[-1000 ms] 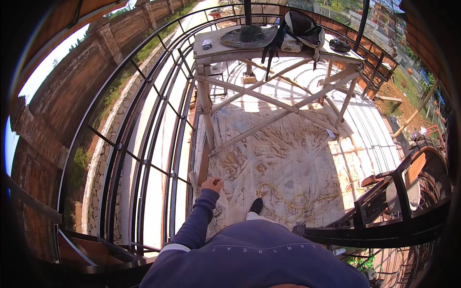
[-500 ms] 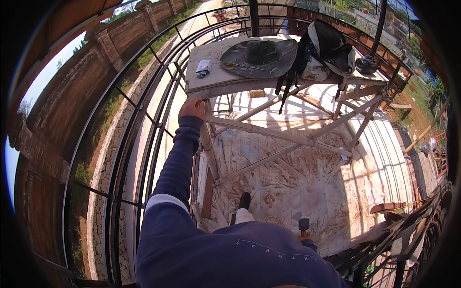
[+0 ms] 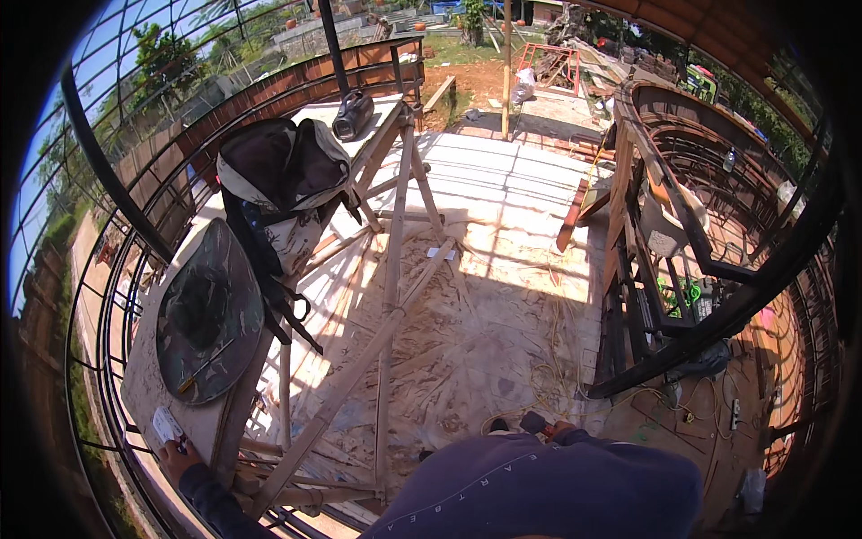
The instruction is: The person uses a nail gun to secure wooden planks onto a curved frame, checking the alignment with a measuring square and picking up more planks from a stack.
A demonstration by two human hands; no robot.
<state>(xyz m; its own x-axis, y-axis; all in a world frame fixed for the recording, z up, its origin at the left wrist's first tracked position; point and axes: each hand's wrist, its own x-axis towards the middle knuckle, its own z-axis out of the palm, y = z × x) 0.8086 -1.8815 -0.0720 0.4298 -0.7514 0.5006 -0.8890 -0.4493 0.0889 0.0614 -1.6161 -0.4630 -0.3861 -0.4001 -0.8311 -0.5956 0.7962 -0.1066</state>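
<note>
My left hand (image 3: 178, 459) is at the near left corner of a wooden-topped table (image 3: 135, 386), its fingertips up against a small white pack (image 3: 166, 426). The fingers are too small and dark to show whether they grip it. Low in front of my body, my right hand (image 3: 563, 430) is closed on a dark tool with a blocky end (image 3: 533, 422); the rest of it is hidden. A camouflage brimmed hat (image 3: 208, 314) lies on the table with a thin stick-like item (image 3: 206, 366) on its brim. Beyond it stands an open black and pale backpack (image 3: 285, 166), straps hanging down.
A dark portable speaker (image 3: 353, 115) sits at the table's far end. Crossed wooden braces (image 3: 392, 260) support the table. Curved black metal railing (image 3: 99, 359) runs along the left. At right stand dark metal frames (image 3: 620, 332), a pale bucket (image 3: 663, 229) and loose cables (image 3: 646, 393) on the floor.
My view has swung to the right, so the table now lies at my left. My left hand has gone from the table's edge to beside the white pack. The right hand still holds the dark tool.
</note>
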